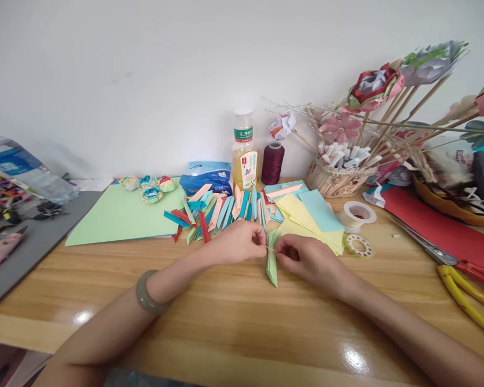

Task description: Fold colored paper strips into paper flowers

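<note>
A bundle of folded green paper strips (pixel 271 263) stands roughly upright on the wooden table, between my two hands. Around its middle runs a thin pale thread (pixel 271 249). On the left side of the bundle, my left hand (pixel 244 240) pinches one end of the thread, fingers closed. My right hand (pixel 306 257) is closed in a pinch on the other end, just right of the bundle. Behind my hands lie many folded paper strips (pixel 215 212) in red, blue, green and peach, with yellow paper sheets (pixel 302 215) beside them.
Small paper flowers (pixel 151 193) sit on green sheets (pixel 116 220) at left. A drink bottle (pixel 243 156), tissue pack (pixel 207 177) and purple thread spool (pixel 272 164) stand behind. A white spool (pixel 357 215), scissors (pixel 447 260) and flower basket (pixel 341 180) are at right.
</note>
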The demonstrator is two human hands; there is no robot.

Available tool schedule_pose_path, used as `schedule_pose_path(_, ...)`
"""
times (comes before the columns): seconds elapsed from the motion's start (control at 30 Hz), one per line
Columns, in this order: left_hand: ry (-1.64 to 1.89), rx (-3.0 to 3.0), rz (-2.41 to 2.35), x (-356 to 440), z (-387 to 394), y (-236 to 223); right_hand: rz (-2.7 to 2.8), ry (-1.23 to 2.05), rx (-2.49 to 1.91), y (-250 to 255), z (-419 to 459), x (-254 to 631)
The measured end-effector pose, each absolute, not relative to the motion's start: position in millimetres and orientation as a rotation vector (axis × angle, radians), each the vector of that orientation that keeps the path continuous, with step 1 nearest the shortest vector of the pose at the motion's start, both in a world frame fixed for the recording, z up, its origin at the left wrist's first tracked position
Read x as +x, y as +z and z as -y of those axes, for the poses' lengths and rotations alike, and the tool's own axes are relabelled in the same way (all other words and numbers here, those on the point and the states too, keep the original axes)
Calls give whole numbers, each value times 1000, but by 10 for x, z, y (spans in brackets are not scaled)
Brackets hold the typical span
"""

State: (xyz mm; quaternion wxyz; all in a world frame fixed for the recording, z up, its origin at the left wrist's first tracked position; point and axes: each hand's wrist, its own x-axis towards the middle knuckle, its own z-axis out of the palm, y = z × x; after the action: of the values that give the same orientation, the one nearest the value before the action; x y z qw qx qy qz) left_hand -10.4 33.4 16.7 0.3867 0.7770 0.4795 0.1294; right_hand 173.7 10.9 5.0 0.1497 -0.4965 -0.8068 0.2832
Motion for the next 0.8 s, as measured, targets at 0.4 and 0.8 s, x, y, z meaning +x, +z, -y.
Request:
schedule_pose_path(0.4, 242, 2281, -1243, -222, -323, 326, 2365, 759, -1310, 48, -122, 1780)
schedule_pose_path(0.8, 249, 2436, -1087, -196, -343, 291, 2475, 576, -1293, 63, -35, 1719)
